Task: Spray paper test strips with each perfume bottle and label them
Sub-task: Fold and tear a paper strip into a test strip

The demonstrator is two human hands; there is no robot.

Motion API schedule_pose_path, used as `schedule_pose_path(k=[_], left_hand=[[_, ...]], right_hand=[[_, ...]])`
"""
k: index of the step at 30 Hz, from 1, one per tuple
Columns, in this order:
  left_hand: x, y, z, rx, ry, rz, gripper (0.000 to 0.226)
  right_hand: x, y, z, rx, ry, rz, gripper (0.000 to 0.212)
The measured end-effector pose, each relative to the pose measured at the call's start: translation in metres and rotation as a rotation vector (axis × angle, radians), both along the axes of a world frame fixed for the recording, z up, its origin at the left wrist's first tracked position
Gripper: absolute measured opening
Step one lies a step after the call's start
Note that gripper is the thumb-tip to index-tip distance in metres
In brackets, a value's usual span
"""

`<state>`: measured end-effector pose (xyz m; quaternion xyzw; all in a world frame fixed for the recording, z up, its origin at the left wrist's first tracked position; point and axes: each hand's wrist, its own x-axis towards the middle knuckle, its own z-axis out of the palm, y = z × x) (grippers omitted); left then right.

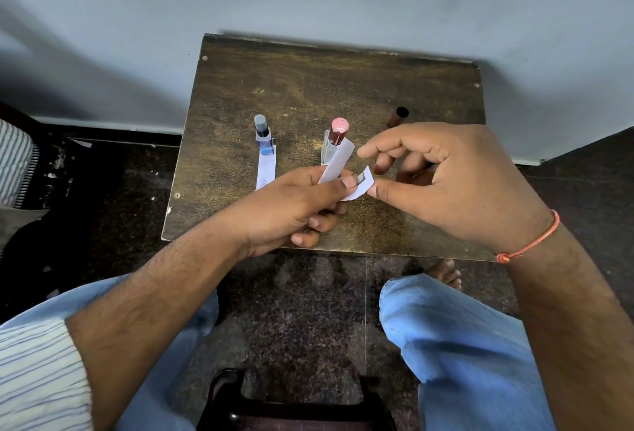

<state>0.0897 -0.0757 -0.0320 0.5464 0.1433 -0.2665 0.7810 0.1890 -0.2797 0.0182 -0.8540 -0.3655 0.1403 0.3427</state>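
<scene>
Left hand [302, 200] has its grip pinched around a white paper test strip [338, 164], held mid-frame over the small wooden table [308, 87]. Right hand [456, 176] has its thumb tip on a smaller curled bit of paper [360, 187] at the strip's lower end; the index is lifted off and the other fingers hang loosely curled, so no real pinch there. Looks like a label or backing being dealt with, can't tell which.

Pink-capped perfume bottle [333, 142] sits right behind the strip, and the blue bottle [265, 137] on the left has its own strip [266, 171] lying in front. A dark cap [398, 116] lies upper right.

Tip for this step: keep the left pinch low and steady, work the small piece slowly so it doesn't tear, and watch that pink bottle.
</scene>
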Motion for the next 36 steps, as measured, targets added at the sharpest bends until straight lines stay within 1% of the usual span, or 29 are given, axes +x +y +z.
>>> schedule_pose_path(k=[1,3,6,8,10,15,18,21,24,25,29,33,36], left_hand=[[0.000,0.000,0.000,0.003,0.003,-0.001,0.024],[0.000,0.000,-0.001,-0.011,0.011,0.000,0.024],[0.001,0.002,0.000,-0.103,0.039,-0.014,0.023],[0.001,0.003,0.000,-0.162,0.084,-0.023,0.029],[0.001,0.002,0.000,-0.216,0.112,-0.034,0.028],[0.002,0.004,0.000,-0.406,0.181,-0.038,0.023],[0.003,0.004,0.000,-0.472,0.202,-0.065,0.024],[0.003,0.000,0.000,-0.415,0.193,-0.092,0.030],[0.004,-0.006,0.000,-0.259,0.137,-0.106,0.023],[0.004,-0.008,-0.001,-0.216,0.131,-0.107,0.024],[0.003,-0.013,-0.003,-0.100,0.109,-0.086,0.027],[0.002,-0.016,-0.005,-0.054,0.064,-0.097,0.030],[0.001,-0.018,-0.003,-0.046,0.042,-0.152,0.036]], right_hand=[[0.000,0.000,0.000,0.017,0.010,0.001,0.033],[0.000,0.001,-0.001,0.039,0.015,0.020,0.025],[0.000,0.001,0.001,0.036,0.031,0.074,0.012],[-0.001,0.001,0.002,0.033,0.044,0.106,0.009],[-0.005,0.001,0.004,0.047,0.070,0.116,0.005],[-0.009,0.000,0.011,0.109,0.135,0.075,0.006],[-0.010,0.000,0.015,0.153,0.151,0.057,0.011],[-0.014,-0.002,0.022,0.216,0.202,0.057,0.013],[-0.019,-0.003,0.032,0.318,0.340,0.070,0.022],[-0.021,-0.003,0.034,0.345,0.378,0.081,0.024],[-0.026,-0.001,0.037,0.359,0.431,0.165,0.029],[-0.032,0.000,0.039,0.353,0.496,0.212,0.032],[-0.031,-0.002,0.042,0.357,0.555,0.237,0.027]])
